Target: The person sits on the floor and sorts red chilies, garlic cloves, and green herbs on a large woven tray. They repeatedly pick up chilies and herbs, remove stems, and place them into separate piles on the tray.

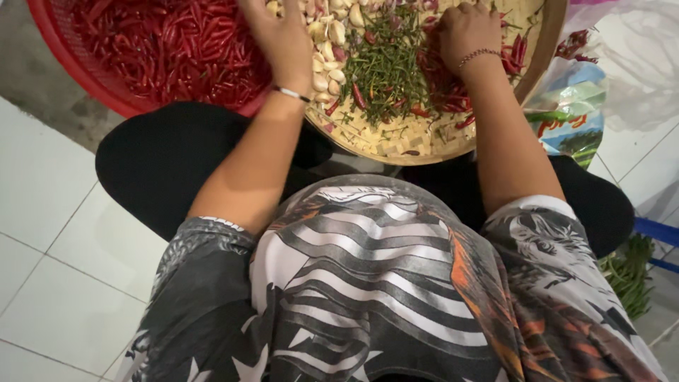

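A: Start with the red chillies (442, 85) on the woven tray (453, 145). A loose heap lies under the right hand (463, 32), beside the big pile of green stems (385, 67) in the tray's middle

B: And the hand itself?

A: Curled knuckles-up over the heap, fingers bent down into it. Whether it actually pinches a chilli I cannot tell, the fingertips are hidden. The left hand (283, 32) lies flatter, palm down, across the tray's left rim where it meets the red basket (92, 88) full of more chillies. Its fingers run out of the top of the view, so I cannot tell what they hold either

B: What sits between the two hands?

A: Peeled garlic cloves (329, 49) just beside the left hand, then the stems, then the chillies

B: Anything that might go wrong?

A: I'd judge the tray is the weak point. It seems to rest on the person's lap with its near edge past the knees, so a shift of the legs or a hard press by either hand could tip it and spill the chillies onto the white tiled floor (64, 283). Loose ones already lie close to the near rim. Plastic bags (576, 106) crowd the right side, near the right forearm
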